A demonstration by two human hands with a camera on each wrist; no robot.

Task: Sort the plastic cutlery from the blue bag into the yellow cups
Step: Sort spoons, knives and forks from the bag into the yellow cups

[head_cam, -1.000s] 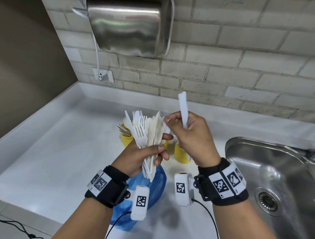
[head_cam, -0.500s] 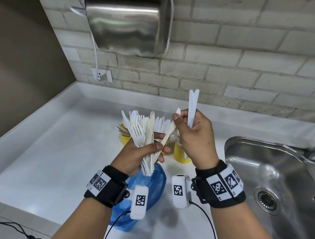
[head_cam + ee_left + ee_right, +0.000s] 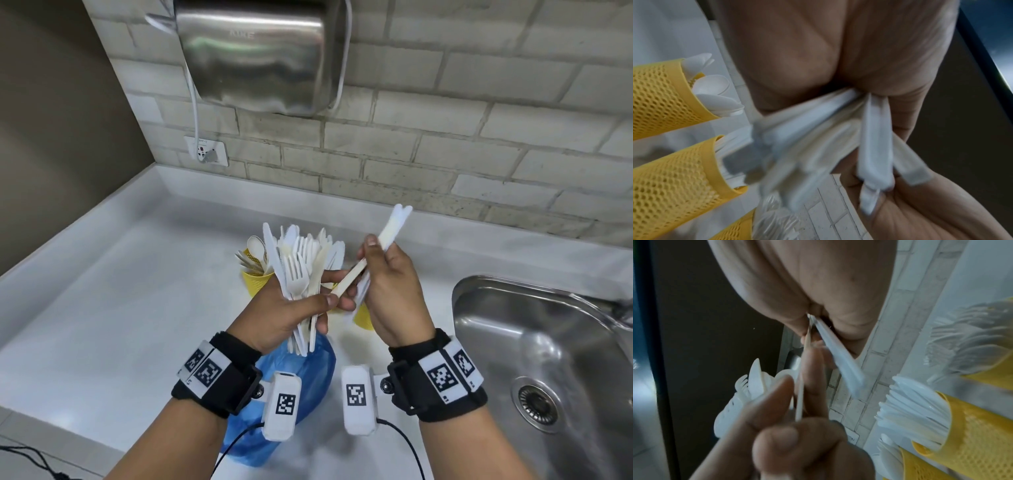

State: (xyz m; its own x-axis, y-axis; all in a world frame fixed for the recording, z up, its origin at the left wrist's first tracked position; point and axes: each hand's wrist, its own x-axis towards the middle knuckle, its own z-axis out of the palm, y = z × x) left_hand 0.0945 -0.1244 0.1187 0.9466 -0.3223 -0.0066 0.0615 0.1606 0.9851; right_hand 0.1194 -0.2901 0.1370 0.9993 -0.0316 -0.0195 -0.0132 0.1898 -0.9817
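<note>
My left hand (image 3: 301,305) grips a fanned bundle of white plastic cutlery (image 3: 301,270), forks and knives with heads up, above the blue bag (image 3: 294,373) on the counter. My right hand (image 3: 380,274) holds a few white knives (image 3: 394,226) whose ends stick up past the fingers, and pinches one more cream piece (image 3: 349,277) that still reaches into the bundle. Behind the hands stand yellow mesh cups: the left cup (image 3: 257,281) holds spoons, another cup (image 3: 363,318) shows below my right hand. The left wrist view shows the cups (image 3: 663,97) with cutlery in them.
A steel sink (image 3: 548,370) lies to the right. A metal hand dryer (image 3: 253,51) hangs on the brick wall with its cord plugged into a socket (image 3: 205,154). White counter (image 3: 102,291) stretches to the left, bounded by a raised edge.
My right hand has tilted its knives to the right and taken hold of another piece from the bundle, drawing it sideways. The left hand keeps the bundle in place.
</note>
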